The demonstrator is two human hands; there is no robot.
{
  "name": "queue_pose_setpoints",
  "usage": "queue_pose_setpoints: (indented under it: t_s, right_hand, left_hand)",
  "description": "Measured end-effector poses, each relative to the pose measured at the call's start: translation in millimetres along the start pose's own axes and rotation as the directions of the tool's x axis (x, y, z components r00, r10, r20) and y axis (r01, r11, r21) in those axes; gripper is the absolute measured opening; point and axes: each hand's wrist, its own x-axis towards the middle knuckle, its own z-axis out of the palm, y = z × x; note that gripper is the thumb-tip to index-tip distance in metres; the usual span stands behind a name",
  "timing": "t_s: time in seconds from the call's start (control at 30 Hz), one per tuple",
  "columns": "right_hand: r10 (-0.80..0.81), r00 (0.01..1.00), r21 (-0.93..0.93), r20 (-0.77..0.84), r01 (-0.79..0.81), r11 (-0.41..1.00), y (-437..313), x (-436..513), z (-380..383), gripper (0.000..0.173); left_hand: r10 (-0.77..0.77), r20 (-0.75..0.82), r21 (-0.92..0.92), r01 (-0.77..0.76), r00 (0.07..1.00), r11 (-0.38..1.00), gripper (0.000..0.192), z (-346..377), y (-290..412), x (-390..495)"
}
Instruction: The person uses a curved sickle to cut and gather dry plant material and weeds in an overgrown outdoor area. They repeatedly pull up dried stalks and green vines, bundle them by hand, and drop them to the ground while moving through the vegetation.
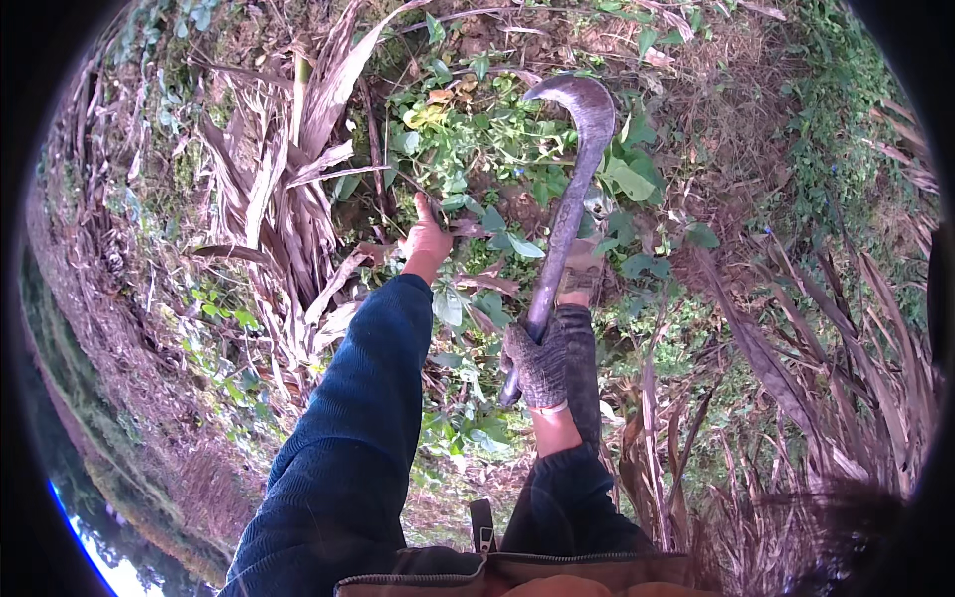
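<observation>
In my gloved right hand (539,363) is the handle of a metal sickle (571,198). Its hooked blade curves to the left, above low green plants. My bare left hand (427,240) reaches down among stems and dry leaves, thumb raised; its fingers are mostly hidden, so whether it grips anything does not show. Just left of that hand stands a bundle of dry stalks with withered leaves (272,186). A broad green leaf (629,179) lies to the right of the blade.
My shod foot (582,267) is on the ground behind the sickle. More dry stalks (791,373) stand at the lower right. Leafy weeds (455,149) and dry grass (716,134) cover the ground ahead. A grassy slope (97,440) shows at the lower left.
</observation>
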Motion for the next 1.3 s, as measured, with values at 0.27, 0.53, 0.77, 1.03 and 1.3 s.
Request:
queue_pose_setpoints:
  t_s: [0.27,0.53,0.77,1.03,1.3]
  right_hand:
    - [-0.11,0.993,0.057,-0.046,0.113,0.992,-43,-4,7,0.016]
    - [-0.194,0.981,-0.26,-0.012,0.184,0.948,-68,-5,-11,0.018]
    - [0.064,0.94,-0.079,0.336,-0.039,0.996,-68,-4,-1,0.021]
    - [0.24,0.955,-0.41,0.175,-0.151,0.9,-49,4,-23,0.024]
    - [0.305,0.95,-0.587,0.071,-0.207,0.782,-10,-29,-49,0.028]
  left_hand:
    - [0.218,-0.116,-0.962,-0.165,0.969,0.218,0.034,-18,121,-69]
    - [0.574,0.452,-0.87,0.479,0.682,0.116,0.024,12,147,-148]
    - [0.711,0.302,-0.566,-0.48,0.636,0.67,0.027,43,61,-177]
    - [0.805,0.463,0.285,-0.922,0.371,0.261,0.033,101,3,-219]
    - [0.485,0.836,-0.024,-0.866,0.257,0.5,0.051,17,-49,-214]
